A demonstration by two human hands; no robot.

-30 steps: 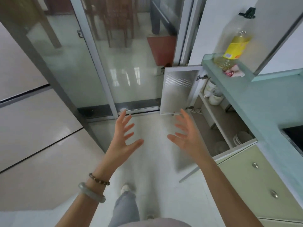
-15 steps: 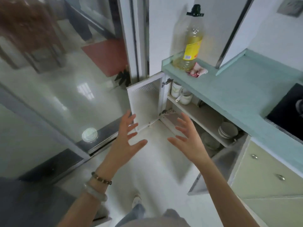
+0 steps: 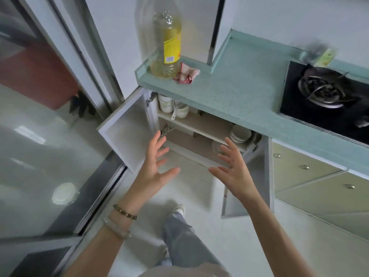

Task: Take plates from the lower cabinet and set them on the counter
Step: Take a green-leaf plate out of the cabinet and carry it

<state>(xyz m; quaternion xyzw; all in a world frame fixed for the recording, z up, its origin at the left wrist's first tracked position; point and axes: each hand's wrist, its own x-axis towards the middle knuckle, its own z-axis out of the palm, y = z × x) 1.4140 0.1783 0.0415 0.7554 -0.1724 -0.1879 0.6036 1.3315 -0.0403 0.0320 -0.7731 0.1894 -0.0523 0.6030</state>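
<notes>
Plates (image 3: 240, 133) are sitting in a small stack at the right end of the upper shelf (image 3: 201, 124) inside the lower cabinet, and another pale dish (image 3: 216, 147) is showing on the level below, partly hidden behind the right hand (image 3: 232, 168). Both cabinet doors are standing open, the left door (image 3: 127, 132) swinging out toward the floor and the right one hanging beside the right forearm. Neither hand is holding anything: the left hand (image 3: 154, 166) and the right are hovering in front of the opening with fingers spread and palms facing each other, apart from every dish. The bench (image 3: 245, 84) above is carrying an oil bottle (image 3: 166, 45) and a crumpled cloth (image 3: 186, 74) at its left end and a gas hob (image 3: 327, 92) to the right, with bare surface lying between them, which looks like the natural landing spot.

Judging by their look, these plates are glazed ceramic: stiff, fairly heavy as a stack, smooth enough to be slippery, and breakable if knocked against the shelf edge or the underside of the bench. Taking them by opposite rims with both hands, thumbs on top and fingers under the bottom plate, is probably going to be the safest hold, while keeping the stack level as it is clearing the opening. Two mugs (image 3: 173, 105) are standing at the shelf's left end, well apart from the stack.
</notes>
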